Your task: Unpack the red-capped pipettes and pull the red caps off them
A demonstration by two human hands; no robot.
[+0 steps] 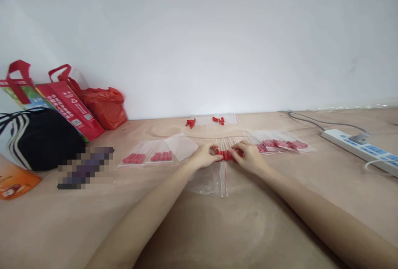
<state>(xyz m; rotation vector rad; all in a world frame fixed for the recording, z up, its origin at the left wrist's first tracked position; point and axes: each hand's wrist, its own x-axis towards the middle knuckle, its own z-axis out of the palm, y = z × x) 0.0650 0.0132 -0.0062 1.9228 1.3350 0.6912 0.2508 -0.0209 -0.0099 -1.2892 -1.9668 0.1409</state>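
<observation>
A row of thin pale sticks with thick red ends (224,154) lies between my two hands, the pale shafts pointing toward the wall. My left hand (205,156) closes its thumb and fingers at the left side of the red ends. From the right, my right hand (248,157) pinches the other side of the row; its fingertips partly cover the ends there. Just in front of them lies a clear zip bag (208,182). To the left are filled zip bags (133,158) showing red ends through the plastic, and more filled bags (284,142) overlap at the right.
Loose red pieces (190,123) and a further small group (218,120) lie near the wall by a flat bag. A white power strip (363,149) with cables is at right. Shopping bags (68,107), a black drawstring bag (49,140) and a blurred-out object (87,168) occupy the left.
</observation>
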